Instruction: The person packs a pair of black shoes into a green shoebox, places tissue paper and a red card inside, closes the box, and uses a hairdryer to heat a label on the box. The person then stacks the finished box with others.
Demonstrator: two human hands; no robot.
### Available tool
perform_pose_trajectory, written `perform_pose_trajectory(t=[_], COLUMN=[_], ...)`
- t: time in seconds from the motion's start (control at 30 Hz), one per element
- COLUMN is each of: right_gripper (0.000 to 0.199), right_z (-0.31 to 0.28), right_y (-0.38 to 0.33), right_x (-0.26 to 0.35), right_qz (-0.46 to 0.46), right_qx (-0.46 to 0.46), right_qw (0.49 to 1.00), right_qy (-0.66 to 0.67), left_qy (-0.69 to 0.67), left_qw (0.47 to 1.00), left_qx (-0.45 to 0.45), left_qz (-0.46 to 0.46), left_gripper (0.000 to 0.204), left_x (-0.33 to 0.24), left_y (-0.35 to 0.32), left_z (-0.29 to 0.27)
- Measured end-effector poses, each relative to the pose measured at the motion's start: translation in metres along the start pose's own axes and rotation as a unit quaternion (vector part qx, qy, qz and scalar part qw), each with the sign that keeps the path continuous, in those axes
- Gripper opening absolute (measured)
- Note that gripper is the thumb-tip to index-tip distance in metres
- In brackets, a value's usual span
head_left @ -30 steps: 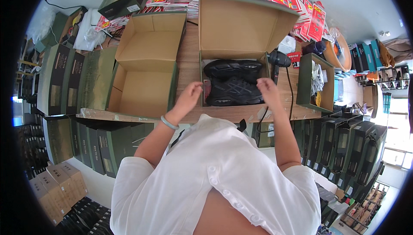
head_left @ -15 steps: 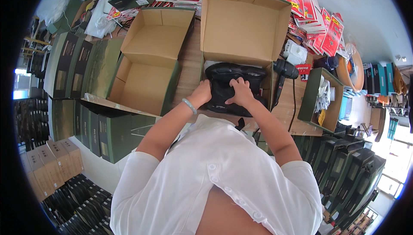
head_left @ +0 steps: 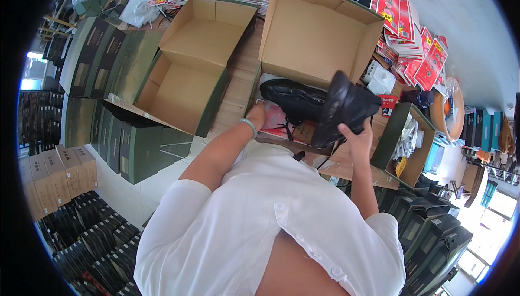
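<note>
My right hand (head_left: 356,135) grips a black shoe (head_left: 342,106) and holds it tilted up above an open cardboard box (head_left: 317,30). A second black shoe (head_left: 290,94) lies inside that box on a pink and white sheet (head_left: 277,121). My left hand (head_left: 256,116) rests on the box's near left edge, next to the lying shoe; its fingers are partly hidden. A bracelet sits on my left wrist.
Another open cardboard box (head_left: 187,66) stands to the left on the wooden table (head_left: 238,87). Red printed packets (head_left: 411,30) are piled behind and right. A small green box of bags (head_left: 406,144) sits at right. Dark green shoe boxes (head_left: 103,106) are stacked around.
Both hands were on the pair of shoes in the box. Now my right hand has lifted one shoe up and to the right, and my left hand has drawn back to the box's edge.
</note>
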State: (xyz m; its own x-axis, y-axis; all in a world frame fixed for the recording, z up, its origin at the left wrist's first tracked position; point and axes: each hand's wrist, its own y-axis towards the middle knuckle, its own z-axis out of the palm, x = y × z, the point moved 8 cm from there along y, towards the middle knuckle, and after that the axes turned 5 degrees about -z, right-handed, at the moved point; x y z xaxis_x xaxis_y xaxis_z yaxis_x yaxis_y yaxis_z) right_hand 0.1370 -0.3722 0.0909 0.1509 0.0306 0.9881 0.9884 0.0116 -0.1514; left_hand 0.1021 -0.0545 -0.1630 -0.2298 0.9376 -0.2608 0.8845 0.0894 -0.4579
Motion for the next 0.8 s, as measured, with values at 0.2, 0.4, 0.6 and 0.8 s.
perform_pose_trajectory(t=[0.2, 0.4, 0.6, 0.8], right_gripper=[0.045, 0.048, 0.051, 0.049], right_z=[-0.008, 0.033, 0.06, 0.12], right_y=[-0.006, -0.02, -0.029, -0.038], right_x=[0.015, 0.034, 0.039, 0.02], right_qz=[-0.048, -0.06, -0.188, -0.253], right_qx=[-0.02, 0.086, 0.177, 0.244], right_qw=[0.998, 0.994, 0.925, 0.858], right_qy=[0.028, -0.023, -0.278, -0.374], left_qy=[-0.275, -0.764, -0.803, -0.515], left_qw=[0.961, 0.623, 0.472, 0.508], left_qx=[0.003, 0.031, -0.21, -0.648], left_qz=[0.014, 0.163, 0.297, 0.236], left_gripper=[0.027, 0.017, 0.026, 0.038], left_x=[-0.047, -0.072, 0.014, 0.108], left_y=[-0.029, -0.097, -0.181, -0.319], left_z=[-0.148, -0.326, -0.468, -0.56])
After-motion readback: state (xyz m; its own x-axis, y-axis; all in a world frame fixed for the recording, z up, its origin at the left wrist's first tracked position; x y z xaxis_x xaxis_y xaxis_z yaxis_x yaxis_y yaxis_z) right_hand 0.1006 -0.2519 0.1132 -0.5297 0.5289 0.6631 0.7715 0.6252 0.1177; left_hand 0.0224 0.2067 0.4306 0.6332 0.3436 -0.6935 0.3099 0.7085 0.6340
